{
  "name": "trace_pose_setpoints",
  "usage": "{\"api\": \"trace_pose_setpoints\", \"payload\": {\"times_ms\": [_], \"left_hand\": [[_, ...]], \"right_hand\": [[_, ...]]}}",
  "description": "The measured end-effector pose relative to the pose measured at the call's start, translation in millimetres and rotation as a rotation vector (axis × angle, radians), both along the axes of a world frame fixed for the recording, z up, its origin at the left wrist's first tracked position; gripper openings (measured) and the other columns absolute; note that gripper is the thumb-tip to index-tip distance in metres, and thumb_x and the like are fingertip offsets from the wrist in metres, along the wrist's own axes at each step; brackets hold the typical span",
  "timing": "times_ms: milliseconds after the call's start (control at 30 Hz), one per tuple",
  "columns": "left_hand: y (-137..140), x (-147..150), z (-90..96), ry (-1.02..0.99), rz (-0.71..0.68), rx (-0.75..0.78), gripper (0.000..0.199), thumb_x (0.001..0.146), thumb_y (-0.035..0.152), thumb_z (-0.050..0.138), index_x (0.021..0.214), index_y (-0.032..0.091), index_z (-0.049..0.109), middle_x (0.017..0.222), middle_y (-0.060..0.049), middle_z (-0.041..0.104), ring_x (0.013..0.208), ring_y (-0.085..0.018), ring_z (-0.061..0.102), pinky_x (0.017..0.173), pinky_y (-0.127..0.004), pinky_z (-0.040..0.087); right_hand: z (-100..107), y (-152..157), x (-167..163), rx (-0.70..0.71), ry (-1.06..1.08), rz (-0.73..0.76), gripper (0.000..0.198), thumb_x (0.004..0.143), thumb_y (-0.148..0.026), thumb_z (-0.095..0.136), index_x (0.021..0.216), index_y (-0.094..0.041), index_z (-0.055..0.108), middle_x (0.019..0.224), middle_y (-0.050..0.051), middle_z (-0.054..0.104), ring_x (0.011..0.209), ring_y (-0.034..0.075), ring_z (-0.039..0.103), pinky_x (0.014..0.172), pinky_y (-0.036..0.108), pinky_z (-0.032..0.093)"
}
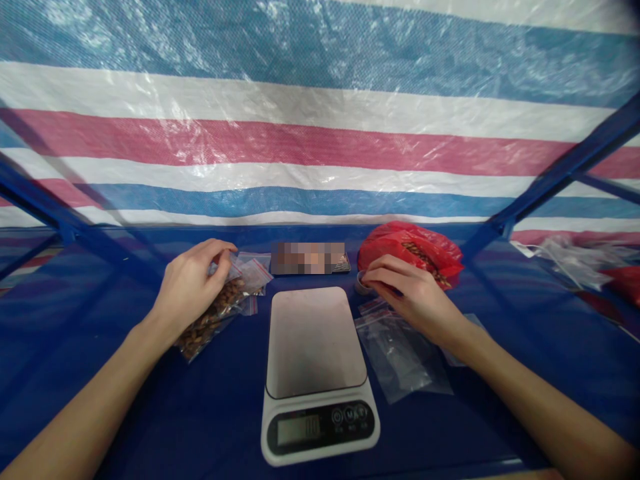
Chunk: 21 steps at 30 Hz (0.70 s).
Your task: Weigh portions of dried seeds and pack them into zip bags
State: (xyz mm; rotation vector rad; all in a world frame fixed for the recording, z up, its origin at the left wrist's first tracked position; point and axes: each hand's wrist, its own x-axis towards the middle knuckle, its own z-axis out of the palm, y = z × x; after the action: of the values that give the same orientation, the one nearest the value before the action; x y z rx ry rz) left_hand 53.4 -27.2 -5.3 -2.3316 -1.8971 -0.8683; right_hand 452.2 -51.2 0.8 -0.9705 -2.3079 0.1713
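My left hand (193, 280) is at the left, its fingers curled and closed on the top of a clear zip bag (207, 327) filled with brown, nut-like pieces. More small zip bags (257, 270) with red-lined seals lie just beyond it. On the right, my right hand (407, 287) pinches the rim of a small whitish cup (362, 285), mostly hidden behind the fingers. Beside it sits an open red plastic bag (385, 240) with brown pieces inside. Between my hands lies a white kitchen scale (316, 347) with a bare metal plate; its display appears to read 0.0.
Flat, clear zip bags (400, 353) lie right of the scale, under my right forearm. A phone-like dark rectangle (310, 259) with a blurred picture stands behind the scale. Blue metal bars (530, 190) frame both sides. Striped plastic sheeting (320, 147) hangs behind the blue surface.
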Motion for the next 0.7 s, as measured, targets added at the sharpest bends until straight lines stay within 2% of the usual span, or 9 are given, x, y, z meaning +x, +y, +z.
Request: {"api": "trace_pose_setpoints", "payload": {"times_ms": [500,700], "left_hand": [[0.0,0.2,-0.6,0.014,-0.006,0.006,0.037,0.102,0.038,0.043,0.111,0.022,0.074,0.114,-0.007,0.081,0.109,-0.030,0.076,0.097,-0.041,0.057],[-0.4,0.4,-0.4,0.006,-0.004,0.002,0.036,0.101,0.038,0.044,0.110,0.022,0.074,0.115,-0.007,0.081,0.108,-0.030,0.076,0.097,-0.041,0.057]], "right_hand": [[-0.4,1.8,-1.6,0.006,0.057,-0.006,0.020,0.105,-0.013,0.059,0.104,-0.023,0.076,0.104,0.007,0.075,0.094,0.021,0.073,0.083,0.033,0.060],[-0.2,2.2,-3.8,0.015,0.087,-0.005,0.018,0.105,-0.016,0.061,0.107,-0.026,0.076,0.109,0.007,0.076,0.100,0.023,0.074,0.087,0.037,0.062]]}}
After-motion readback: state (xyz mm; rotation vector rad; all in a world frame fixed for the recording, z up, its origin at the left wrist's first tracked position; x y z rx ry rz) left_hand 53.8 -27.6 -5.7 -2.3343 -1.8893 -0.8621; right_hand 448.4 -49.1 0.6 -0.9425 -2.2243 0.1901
